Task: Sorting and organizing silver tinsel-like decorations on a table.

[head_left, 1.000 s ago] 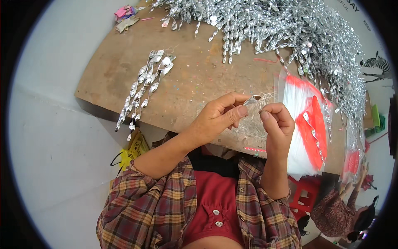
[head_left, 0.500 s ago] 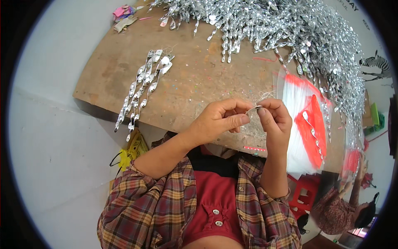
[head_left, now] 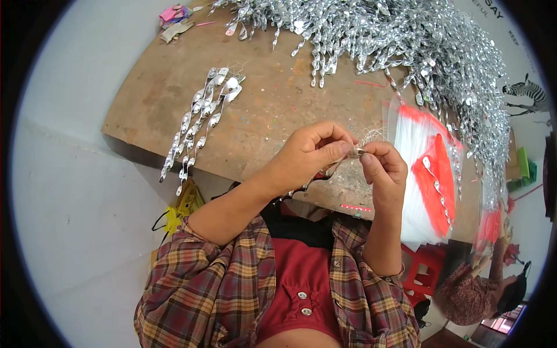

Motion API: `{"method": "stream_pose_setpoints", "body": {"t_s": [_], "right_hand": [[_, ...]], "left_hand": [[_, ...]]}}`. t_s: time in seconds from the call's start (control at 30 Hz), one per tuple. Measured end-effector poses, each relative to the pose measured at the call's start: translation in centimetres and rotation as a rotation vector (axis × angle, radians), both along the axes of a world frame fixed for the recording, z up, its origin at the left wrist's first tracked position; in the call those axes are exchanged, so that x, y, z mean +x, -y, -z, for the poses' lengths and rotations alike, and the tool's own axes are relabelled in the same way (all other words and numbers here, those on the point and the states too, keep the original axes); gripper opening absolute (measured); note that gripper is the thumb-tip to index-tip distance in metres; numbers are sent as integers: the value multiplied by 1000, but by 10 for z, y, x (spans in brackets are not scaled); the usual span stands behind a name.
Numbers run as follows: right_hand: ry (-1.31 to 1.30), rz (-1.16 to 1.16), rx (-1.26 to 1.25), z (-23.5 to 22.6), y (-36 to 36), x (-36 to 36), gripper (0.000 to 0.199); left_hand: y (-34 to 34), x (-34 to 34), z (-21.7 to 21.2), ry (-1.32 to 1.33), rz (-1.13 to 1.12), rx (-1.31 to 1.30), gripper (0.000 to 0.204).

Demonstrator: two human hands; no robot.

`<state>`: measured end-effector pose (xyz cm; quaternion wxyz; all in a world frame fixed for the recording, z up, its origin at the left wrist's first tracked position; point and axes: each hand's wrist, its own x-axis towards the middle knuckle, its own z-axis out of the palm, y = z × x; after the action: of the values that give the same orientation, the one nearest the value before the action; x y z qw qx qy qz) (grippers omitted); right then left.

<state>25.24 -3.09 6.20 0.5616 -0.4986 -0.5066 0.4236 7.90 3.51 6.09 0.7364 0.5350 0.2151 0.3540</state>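
Foil spiral (head_left: 360,151), pinched probably at its end between left hand (head_left: 316,152) and right hand (head_left: 386,167), looks unfinished; thread-topped spirals (head_left: 207,108) left of the grip look done.

A worn brown table (head_left: 272,87) stands before me, a red plastic stool (head_left: 420,257) nearby, a zebra picture (head_left: 524,90) on the pale wall (head_left: 518,61).

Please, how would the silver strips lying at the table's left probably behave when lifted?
Probably light, as the strips look thin. They may sway and bend, being long, narrow and spiralled. The fine threads at their upper ends could tangle.
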Motion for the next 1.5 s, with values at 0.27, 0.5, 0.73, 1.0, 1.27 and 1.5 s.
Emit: {"method": "stream_pose_setpoints", "body": {"t_s": [0.27, 0.5, 0.73, 1.0, 1.27, 1.5], "right_hand": [[-92, -42, 17, -9, -7, -1, 15], [-310, 3, -70, -7, -11, 13, 10], [-524, -59, -84, 1, -11, 49, 11], [-759, -206, -52, 25, -15, 84, 12], [-746, -179, -71, 34, -24, 79, 12], [-715, -177, -96, 35, -34, 53, 11]], "left_hand": [[-9, 21, -5, 36, -180, 468, 10], [7, 33, 22, 100, 10, -85, 19], [2, 32, 6, -108, -16, 79, 15], [-1, 17, 14, -358, -7, 150, 14], [-3, 0, 28, -296, 47, 79, 16], [-11, -29, 42, -281, 195, -65, 16]]}}
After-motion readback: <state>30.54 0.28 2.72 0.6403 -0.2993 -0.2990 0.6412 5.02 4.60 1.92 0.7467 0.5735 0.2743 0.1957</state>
